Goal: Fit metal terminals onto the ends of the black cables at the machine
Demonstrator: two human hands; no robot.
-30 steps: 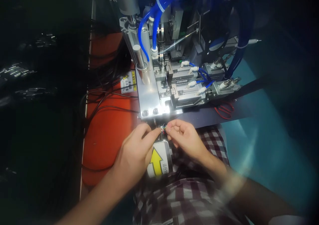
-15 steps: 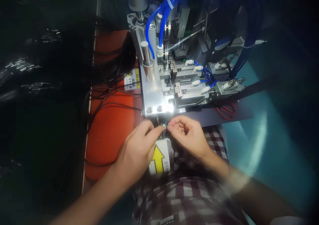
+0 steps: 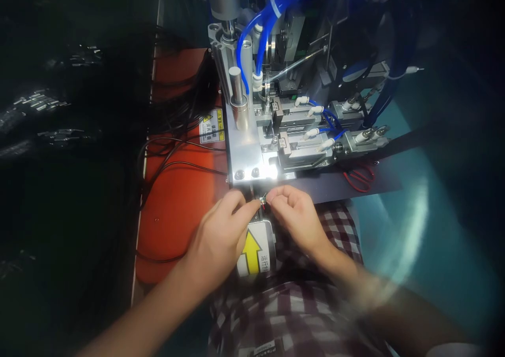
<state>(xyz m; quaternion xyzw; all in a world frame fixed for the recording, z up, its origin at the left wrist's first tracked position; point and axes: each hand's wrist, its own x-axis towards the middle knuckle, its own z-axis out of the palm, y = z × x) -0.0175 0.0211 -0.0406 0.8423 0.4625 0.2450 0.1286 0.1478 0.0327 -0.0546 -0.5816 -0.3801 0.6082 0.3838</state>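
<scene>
Between my fingertips is a small connector (image 3: 262,201), pale, with thin coloured wires at it, dark green and red among them. My left hand (image 3: 221,222) is closed, thumb and forefinger pinching the connector from the left. From the right, my right hand (image 3: 298,215) is closed in a pinch on the thin wires (image 3: 264,197) at the connector; fingertips hide most of them. Both hands are just in front of the metal base plate (image 3: 246,159) of a machine. Below them lies a white label with a yellow arrow (image 3: 251,251).
Metal slides with blue air tubes (image 3: 272,20) stand behind my hands. On the left, black cables (image 3: 177,165) cross an orange surface (image 3: 173,209) with a warning label (image 3: 212,126). Red-handled scissors or pliers (image 3: 359,179) lie on a dark sheet to the right.
The view has shifted slightly, so the machine appears a little further right. Both hands keep their pinch, and the wires at the right fingertips have moved slightly.
</scene>
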